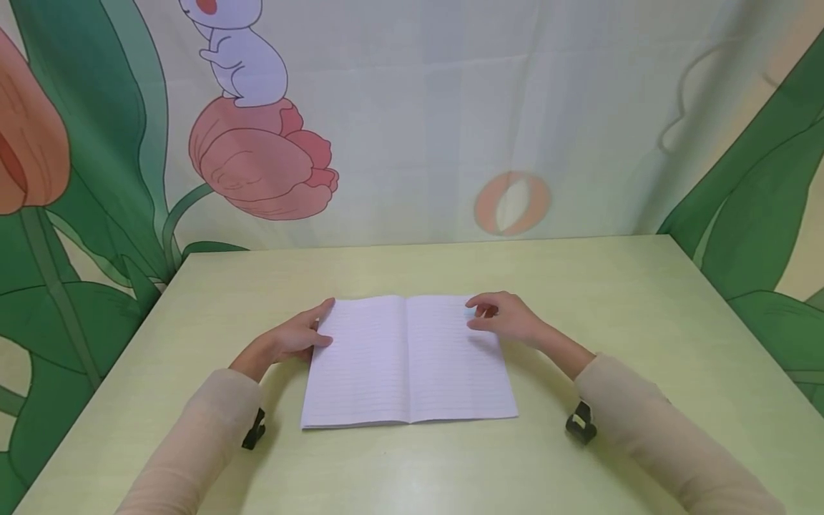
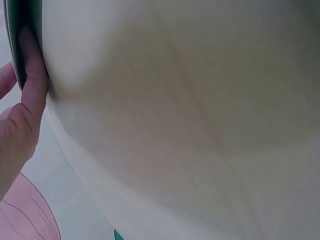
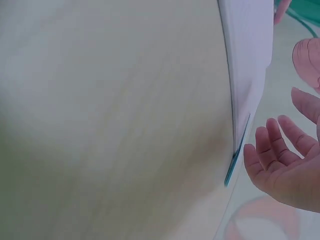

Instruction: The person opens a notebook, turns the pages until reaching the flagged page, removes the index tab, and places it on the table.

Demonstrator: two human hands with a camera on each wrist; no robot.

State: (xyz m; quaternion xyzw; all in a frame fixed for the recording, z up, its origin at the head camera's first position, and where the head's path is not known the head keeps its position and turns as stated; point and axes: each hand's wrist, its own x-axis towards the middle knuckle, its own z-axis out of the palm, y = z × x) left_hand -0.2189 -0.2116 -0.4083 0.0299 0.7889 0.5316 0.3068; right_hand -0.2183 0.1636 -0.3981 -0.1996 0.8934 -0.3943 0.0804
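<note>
An open notebook [image 1: 367, 372] with blank lined pages lies on the table. At its left edge my left hand [image 1: 297, 336] grips it, thumb over the page; in the left wrist view a finger [image 2: 35, 75] reaches in under the dark green cover side. Above the upper right corner of the right page hovers my right hand [image 1: 505, 315], fingers loosely bent and nothing between them. Below that hand a thin blue strip [image 3: 237, 152] lies across the page edge and sticks out past it; in the head view its light blue part [image 1: 471, 312] is mostly hidden by the fingers.
The pale yellow-green table [image 1: 412, 472] reaches back to a hanging curtain [image 1: 412, 143] printed with flowers and a rabbit. Dark wrist devices [image 1: 581, 423] show under both beige sleeves [image 1: 644, 415].
</note>
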